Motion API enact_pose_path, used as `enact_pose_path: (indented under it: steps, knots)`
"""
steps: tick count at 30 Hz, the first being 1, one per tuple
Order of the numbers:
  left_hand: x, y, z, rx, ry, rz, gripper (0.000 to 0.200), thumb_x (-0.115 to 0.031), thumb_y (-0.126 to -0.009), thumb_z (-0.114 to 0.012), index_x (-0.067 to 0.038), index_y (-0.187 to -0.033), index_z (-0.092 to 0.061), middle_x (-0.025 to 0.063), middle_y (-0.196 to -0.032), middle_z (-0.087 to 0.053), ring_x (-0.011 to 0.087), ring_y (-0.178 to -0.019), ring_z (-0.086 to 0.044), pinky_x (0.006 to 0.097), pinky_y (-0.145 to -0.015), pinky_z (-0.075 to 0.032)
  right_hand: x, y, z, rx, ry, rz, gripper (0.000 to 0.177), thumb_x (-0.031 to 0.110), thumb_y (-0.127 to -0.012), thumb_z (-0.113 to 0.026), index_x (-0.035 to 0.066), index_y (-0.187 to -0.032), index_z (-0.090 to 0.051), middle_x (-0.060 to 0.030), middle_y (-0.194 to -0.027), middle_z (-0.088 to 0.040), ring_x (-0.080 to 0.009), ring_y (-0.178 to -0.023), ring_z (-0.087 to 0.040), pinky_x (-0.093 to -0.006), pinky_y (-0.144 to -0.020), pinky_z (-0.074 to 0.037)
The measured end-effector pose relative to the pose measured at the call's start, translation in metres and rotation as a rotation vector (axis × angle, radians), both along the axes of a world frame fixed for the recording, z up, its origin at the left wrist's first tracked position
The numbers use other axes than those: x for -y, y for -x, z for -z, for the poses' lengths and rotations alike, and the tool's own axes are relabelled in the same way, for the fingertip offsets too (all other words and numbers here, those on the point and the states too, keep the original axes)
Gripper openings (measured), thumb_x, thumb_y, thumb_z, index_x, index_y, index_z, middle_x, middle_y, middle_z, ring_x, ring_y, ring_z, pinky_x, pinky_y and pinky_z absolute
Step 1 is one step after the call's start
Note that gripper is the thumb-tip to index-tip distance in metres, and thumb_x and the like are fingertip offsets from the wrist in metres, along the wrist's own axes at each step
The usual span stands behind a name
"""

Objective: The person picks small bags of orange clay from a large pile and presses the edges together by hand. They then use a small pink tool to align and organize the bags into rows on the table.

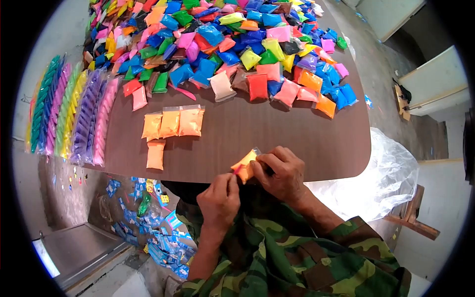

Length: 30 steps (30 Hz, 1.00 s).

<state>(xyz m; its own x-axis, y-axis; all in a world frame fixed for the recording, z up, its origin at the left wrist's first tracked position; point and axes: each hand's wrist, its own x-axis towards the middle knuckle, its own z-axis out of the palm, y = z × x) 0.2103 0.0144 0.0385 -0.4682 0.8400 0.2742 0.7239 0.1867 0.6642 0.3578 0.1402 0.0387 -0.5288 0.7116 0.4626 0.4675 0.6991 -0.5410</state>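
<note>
A small orange packet (244, 166), soft-looking and in clear plastic, is held at the table's front edge. My right hand (282, 173) pinches its right side, with thumb and fingers closed on it. My left hand (219, 198) is closed at its lower left, and a small pink piece (238, 170) shows at the fingertips against the packet. What this pink piece is I cannot make out. Left of my hands, several light-orange packets (170, 123) lie in a row, with a single orange packet (155, 155) below them.
A big heap of packets in many colours (257, 44) covers the far part of the brown table (237, 123). A thin pink strip (182, 91) lies by it. Twisted coloured bundles in clear sleeves (74, 114) line the left edge. Clear plastic sheeting (368, 183) hangs at the right.
</note>
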Motion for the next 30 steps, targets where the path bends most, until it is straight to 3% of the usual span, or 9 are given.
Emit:
enact_pose_path:
  steps: [11,16,20,23,27,29,30]
  knots:
    - [0.01,-0.008,0.003,-0.047,-0.07,0.072,0.01,-0.002,-0.094,-0.078,-0.002,-0.1,-0.071,0.0173,-0.087,-0.075,0.0364,-0.073,-0.075,0.0397,-0.063,-0.059,-0.001,0.002,0.002,-0.012,-0.01,0.009,0.018,0.02,-0.084,-0.087,0.008,-0.084,-0.073,-0.0059,-0.081,-0.064,-0.0254,-0.071,-0.064,-0.037,-0.059,-0.052]
    - [0.008,0.009,0.006,-0.023,-0.072,-0.08,0.007,-0.005,-0.096,-0.077,-0.004,-0.101,-0.072,0.0173,-0.087,-0.075,0.0375,-0.075,-0.076,0.0408,-0.066,-0.06,0.0,0.002,0.001,0.002,0.01,0.01,0.018,0.02,-0.084,-0.088,0.009,-0.085,-0.073,-0.0057,-0.082,-0.065,-0.0256,-0.072,-0.065,-0.0378,-0.06,-0.052]
    - [0.012,-0.007,-0.007,0.032,-0.068,0.043,0.007,-0.006,-0.097,-0.077,-0.003,-0.101,-0.072,0.0175,-0.088,-0.075,0.0376,-0.076,-0.076,0.041,-0.067,-0.06,0.001,0.003,0.001,-0.012,0.029,0.017,0.018,0.019,-0.084,-0.088,0.009,-0.086,-0.073,-0.0058,-0.082,-0.065,-0.026,-0.073,-0.066,-0.0385,-0.062,-0.053]
    - [0.013,-0.001,0.009,0.012,-0.077,-0.015,0.01,-0.008,-0.096,-0.078,-0.003,-0.102,-0.072,0.0172,-0.088,-0.075,0.0371,-0.076,-0.076,0.041,-0.067,-0.06,0.0,0.003,-0.001,-0.009,0.037,0.018,0.017,0.018,-0.084,-0.087,0.009,-0.086,-0.074,-0.006,-0.082,-0.065,-0.0264,-0.073,-0.066,-0.0391,-0.062,-0.054]
    - [0.03,0.028,0.007,0.036,-0.079,-0.198,0.011,-0.008,-0.097,-0.078,-0.002,-0.103,-0.07,0.0155,-0.087,-0.075,0.0285,-0.073,-0.075,0.0367,-0.067,-0.059,0.002,0.001,-0.001,-0.003,0.062,0.016,0.017,0.017,-0.083,-0.087,0.008,-0.09,-0.075,-0.0067,-0.085,-0.067,-0.0272,-0.075,-0.067,-0.039,-0.065,-0.055]
    - [0.041,0.048,0.001,0.114,-0.07,-0.32,0.011,-0.011,-0.102,-0.074,-0.001,-0.103,-0.07,0.009,-0.085,-0.073,0.0146,-0.074,-0.069,0.0326,-0.068,-0.057,0.004,0.004,-0.001,-0.014,0.041,0.001,0.019,0.018,-0.083,-0.088,0.008,-0.093,-0.075,-0.0076,-0.087,-0.068,-0.0281,-0.077,-0.067,-0.0389,-0.066,-0.055]
    - [0.044,0.06,-0.009,0.096,-0.128,-0.377,0.011,-0.012,-0.102,-0.073,-0.001,-0.102,-0.07,0.008,-0.084,-0.072,0.0136,-0.072,-0.066,0.0315,-0.066,-0.055,0.007,0.005,-0.002,-0.02,0.017,-0.009,0.021,0.018,-0.083,-0.088,0.007,-0.095,-0.075,-0.0082,-0.089,-0.068,-0.0288,-0.078,-0.067,-0.0389,-0.066,-0.055]
